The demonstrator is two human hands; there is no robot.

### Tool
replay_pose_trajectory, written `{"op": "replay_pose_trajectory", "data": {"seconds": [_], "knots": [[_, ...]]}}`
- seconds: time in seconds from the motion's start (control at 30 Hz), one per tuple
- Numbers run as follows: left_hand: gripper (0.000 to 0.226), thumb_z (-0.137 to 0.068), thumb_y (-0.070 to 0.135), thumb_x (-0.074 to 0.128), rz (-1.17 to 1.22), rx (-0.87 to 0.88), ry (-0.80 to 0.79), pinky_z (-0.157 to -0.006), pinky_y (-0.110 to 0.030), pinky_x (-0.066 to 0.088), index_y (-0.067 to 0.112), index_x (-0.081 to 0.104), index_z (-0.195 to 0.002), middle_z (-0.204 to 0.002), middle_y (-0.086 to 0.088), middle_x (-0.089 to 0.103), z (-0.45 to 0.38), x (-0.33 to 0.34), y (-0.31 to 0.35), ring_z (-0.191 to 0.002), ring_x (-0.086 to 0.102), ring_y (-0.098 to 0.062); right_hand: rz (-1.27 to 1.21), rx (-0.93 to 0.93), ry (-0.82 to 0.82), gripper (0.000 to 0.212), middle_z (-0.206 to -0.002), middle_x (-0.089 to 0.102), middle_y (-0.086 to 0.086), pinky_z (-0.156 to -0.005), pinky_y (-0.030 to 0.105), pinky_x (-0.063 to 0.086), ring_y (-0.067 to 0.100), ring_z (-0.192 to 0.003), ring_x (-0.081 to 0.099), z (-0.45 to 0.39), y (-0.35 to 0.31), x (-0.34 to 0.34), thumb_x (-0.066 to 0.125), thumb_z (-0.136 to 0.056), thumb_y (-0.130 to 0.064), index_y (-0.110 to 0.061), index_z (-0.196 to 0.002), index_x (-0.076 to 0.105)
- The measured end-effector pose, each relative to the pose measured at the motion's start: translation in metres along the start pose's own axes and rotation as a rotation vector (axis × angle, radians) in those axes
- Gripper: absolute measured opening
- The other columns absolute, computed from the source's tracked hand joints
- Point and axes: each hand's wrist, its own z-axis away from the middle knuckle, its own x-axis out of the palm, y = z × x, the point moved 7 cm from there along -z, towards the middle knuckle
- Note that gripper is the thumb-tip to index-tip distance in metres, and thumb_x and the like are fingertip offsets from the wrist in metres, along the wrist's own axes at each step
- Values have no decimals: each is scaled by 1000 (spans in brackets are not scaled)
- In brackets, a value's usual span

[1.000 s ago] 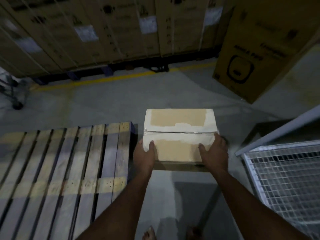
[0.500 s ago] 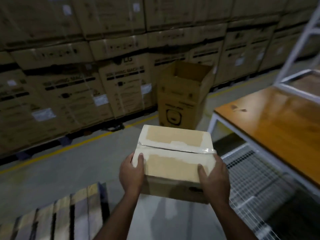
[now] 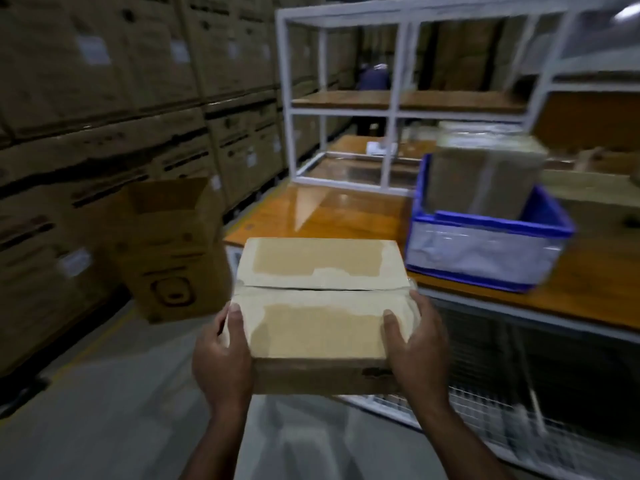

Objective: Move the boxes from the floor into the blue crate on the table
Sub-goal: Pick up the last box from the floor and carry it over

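Observation:
I hold a flat cardboard box (image 3: 320,306) with torn white paper on its top, out in front of my chest. My left hand (image 3: 223,355) grips its near left corner, thumb on top. My right hand (image 3: 415,348) grips the near right corner the same way. The blue crate (image 3: 485,251) stands on the orange table (image 3: 346,213) ahead and to the right. A taped cardboard box (image 3: 485,171) stands inside the crate and rises above its rim. The carried box is left of the crate and nearer to me, over the table's front edge.
An open empty carton (image 3: 173,251) stands on the floor to the left. Stacked cartons (image 3: 86,98) wall the left side. A white metal shelf frame (image 3: 381,98) rises behind the table, and a wire mesh shelf (image 3: 519,410) lies under it. A person (image 3: 374,77) stands far back.
I have lifted the box from floor height beside the pallet and turned right. The table, the crate and the shelf frame have come into view ahead.

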Motion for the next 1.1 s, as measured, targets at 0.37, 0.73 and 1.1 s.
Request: {"op": "replay_pose_trajectory", "data": {"seconds": [0.37,0.73,1.1], "knots": [[71,-92,61,26,178,191,-279,-80,-43,48,13,74,-112,-109,-11,71,134,130,108,-101,62,-32,81,70,400,38,-121,66,-1,-91,39,53,17,-110,60,-14,85,-224,61,-92,-41,-21,-124,60],[67,-98,56,22,259,300,-408,-85,-42,48,19,73,-121,-116,-3,70,296,236,198,-106,61,-25,72,119,533,40,-113,67,-3,-82,38,53,19,-103,61,-41,191,-404,52,-91,-52,-24,-118,63],[70,-85,65,33,238,247,-544,-87,-37,45,20,69,-124,-116,3,66,376,345,254,-104,57,-17,134,144,550,24,-114,69,1,-87,36,49,18,-104,59,-111,266,-499,63,-94,-33,-20,-114,66]]}}
